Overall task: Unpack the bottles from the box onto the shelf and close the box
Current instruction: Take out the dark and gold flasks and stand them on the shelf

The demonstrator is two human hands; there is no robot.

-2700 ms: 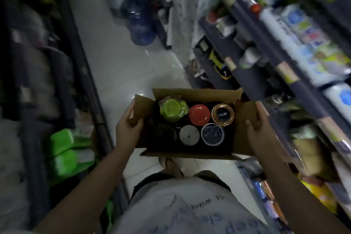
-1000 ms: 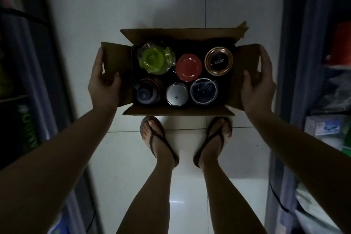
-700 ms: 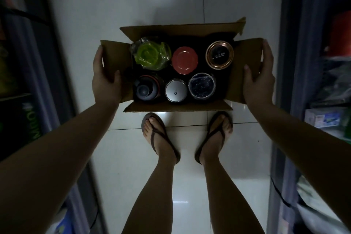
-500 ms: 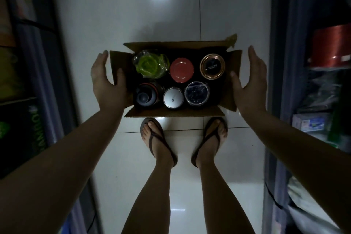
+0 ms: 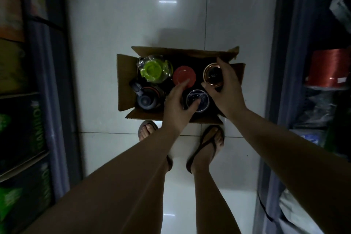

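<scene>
An open cardboard box (image 5: 125,81) stands on the tiled floor in front of my feet, with several bottles upright inside. My right hand (image 5: 227,89) reaches in at the back right, its fingers and thumb curled round the copper-rimmed lid of a bottle (image 5: 211,73). My left hand (image 5: 177,104) hovers over the front row and hides the silver-lidded bottle. Its forefinger reaches the red-lidded bottle (image 5: 183,75) and its thumb lies on the clear-lidded bottle (image 5: 198,97). A green-lidded bottle in plastic wrap (image 5: 153,69) and a dark bottle with a handle (image 5: 147,98) stand on the left.
Shelving runs along both sides of the narrow aisle. The right shelf (image 5: 284,66) holds an orange roll (image 5: 329,70) and wrapped goods. The left shelf (image 5: 47,74) holds dark cartons with green print (image 5: 20,131). My sandalled feet (image 5: 208,145) stand just behind the box.
Both hands have left the box's side flaps and moved inside. The right hand has taken hold of the copper-rimmed lid. The box now rests on the floor.
</scene>
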